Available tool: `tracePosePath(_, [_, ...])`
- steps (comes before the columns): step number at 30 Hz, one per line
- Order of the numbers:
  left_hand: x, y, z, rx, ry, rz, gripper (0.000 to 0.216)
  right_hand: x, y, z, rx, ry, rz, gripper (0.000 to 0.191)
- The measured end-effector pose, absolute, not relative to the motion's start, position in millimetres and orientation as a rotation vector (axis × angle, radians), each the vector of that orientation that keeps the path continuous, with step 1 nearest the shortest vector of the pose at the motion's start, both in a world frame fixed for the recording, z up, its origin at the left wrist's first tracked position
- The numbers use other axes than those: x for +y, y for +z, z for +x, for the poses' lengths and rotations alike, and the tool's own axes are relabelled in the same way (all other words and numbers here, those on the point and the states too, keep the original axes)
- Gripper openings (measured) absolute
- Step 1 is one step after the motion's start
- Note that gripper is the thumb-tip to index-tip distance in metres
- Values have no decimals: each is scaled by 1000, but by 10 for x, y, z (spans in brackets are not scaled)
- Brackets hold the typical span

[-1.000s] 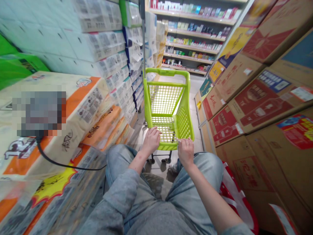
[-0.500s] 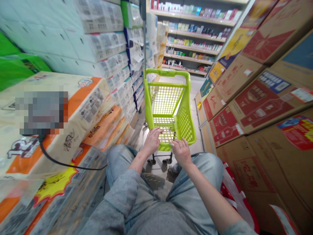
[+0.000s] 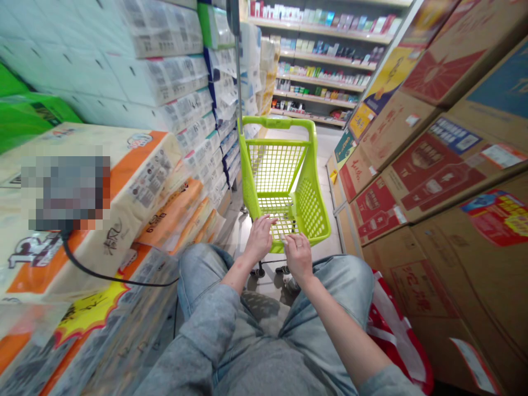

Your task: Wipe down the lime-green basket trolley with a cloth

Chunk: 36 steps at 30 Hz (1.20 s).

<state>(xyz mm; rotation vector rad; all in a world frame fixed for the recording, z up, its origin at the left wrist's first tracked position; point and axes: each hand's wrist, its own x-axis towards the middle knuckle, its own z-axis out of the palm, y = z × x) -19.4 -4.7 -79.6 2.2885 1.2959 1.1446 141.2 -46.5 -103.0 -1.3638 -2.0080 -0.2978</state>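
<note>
Just above the near end of a lime-green shopping cart (image 3: 315,181) are both my hands, side by side and a little apart. My left hand (image 3: 259,239) is open, its fingers loosely stretched toward the right, with nothing visible in it. To the right, my right hand (image 3: 297,257) wears a ring. Its fingers are slightly bent and apart, and I see nothing held in them. Whether either hand touches the cart's rim, I cannot tell. Through the cart's grid walls and base I see the floor.
At left, packs of tissue paper (image 3: 136,159) are stacked, with a blurred-out device and a black cable (image 3: 111,281) on top. Cardboard cartons (image 3: 437,170) line the right side. Shelves of small boxed goods (image 3: 322,52) stand ahead. A red-and-white bag (image 3: 396,335) sits beside my right knee.
My right hand has shifted slightly left and up, closer to my left hand. The whole view has moved a little. The cart stays in front of me.
</note>
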Motion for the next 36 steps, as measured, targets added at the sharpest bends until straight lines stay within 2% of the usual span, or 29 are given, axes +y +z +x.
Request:
tracePosePath(9, [-43,-767,-241,1278,1110,2316,61,-498,-1036,1707,-2104,-362,-1299,35])
tracePosePath(14, [-27,-771,-211,1268,1120,2309,57,-514,-1101,2128,-1712,-323,-1554,34])
tracePosePath(21, [-22,-786,-203,1260,1143,2299,57,-404,-1284,2188,-943,48,-1677,52])
tracePosePath(28, [-3,-793,-117,1311,1117,2286,57,-577,-1203,1555,-972,106,-1637,49])
tracePosePath(36, [37,-752,-39,1329,1053,2327,55,-733,-1155,1152,-1265,331,-1435,31])
